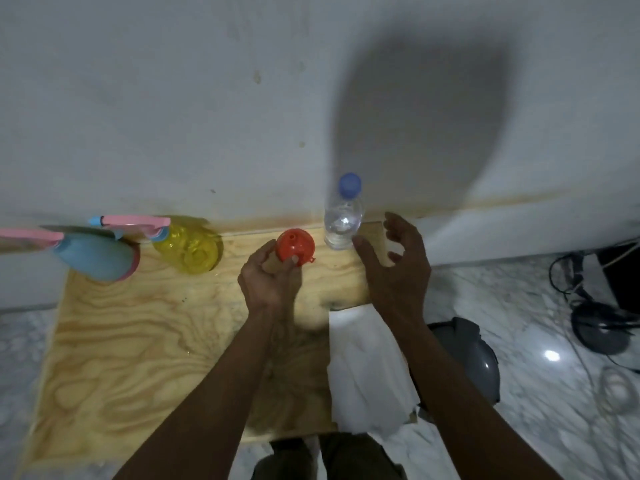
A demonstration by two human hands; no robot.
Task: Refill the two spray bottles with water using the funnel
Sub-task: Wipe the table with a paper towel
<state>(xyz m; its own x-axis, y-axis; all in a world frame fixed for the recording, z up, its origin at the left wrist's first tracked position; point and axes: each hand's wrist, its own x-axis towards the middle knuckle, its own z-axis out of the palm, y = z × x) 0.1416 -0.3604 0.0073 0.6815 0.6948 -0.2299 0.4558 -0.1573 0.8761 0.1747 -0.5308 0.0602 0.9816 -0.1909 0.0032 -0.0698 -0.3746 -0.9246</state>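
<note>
An orange funnel (295,244) is pinched between the fingers of my left hand (268,277) near the back middle of the plywood board (121,323). A clear water bottle (343,218) with a blue cap stands upright just right of the funnel. My right hand (394,268) hovers open beside the bottle, thumb close to its base, not gripping it. At the back left stand a yellow spray bottle (188,249) and a blue spray bottle (95,258), both with pink trigger heads on.
A white paper towel (367,368) lies over the board's right edge. The white wall rises directly behind the bottles. On the marble floor to the right sit a grey rounded object (474,358) and black cables with a dark stand (595,317).
</note>
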